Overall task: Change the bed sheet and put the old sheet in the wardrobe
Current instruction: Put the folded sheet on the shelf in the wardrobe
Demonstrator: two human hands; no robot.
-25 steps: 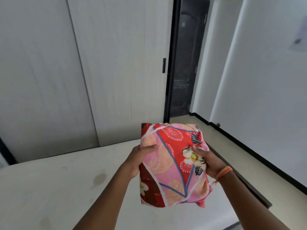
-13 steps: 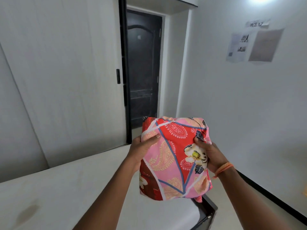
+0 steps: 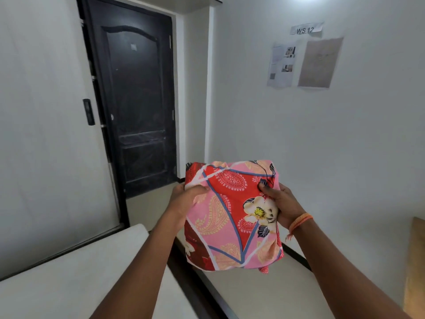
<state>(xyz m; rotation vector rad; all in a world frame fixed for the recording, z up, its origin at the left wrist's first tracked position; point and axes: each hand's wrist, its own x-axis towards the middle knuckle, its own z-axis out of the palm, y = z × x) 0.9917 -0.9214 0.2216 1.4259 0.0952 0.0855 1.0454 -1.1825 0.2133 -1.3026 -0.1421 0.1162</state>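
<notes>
Both hands are gripping the folded red-and-pink floral cotton sheet (image 3: 232,215) mid-air: left hand (image 3: 186,201) curled round its left edge, right hand (image 3: 281,203) pinching the right edge. The bundle sits between them, above the bare white mattress (image 3: 69,279).

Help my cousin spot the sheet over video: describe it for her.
Start at the black door; lower right of it, both hands hold a folded sheet in the air. It is the only patterned thing: red and pink paisley with a cream flower.
</notes>
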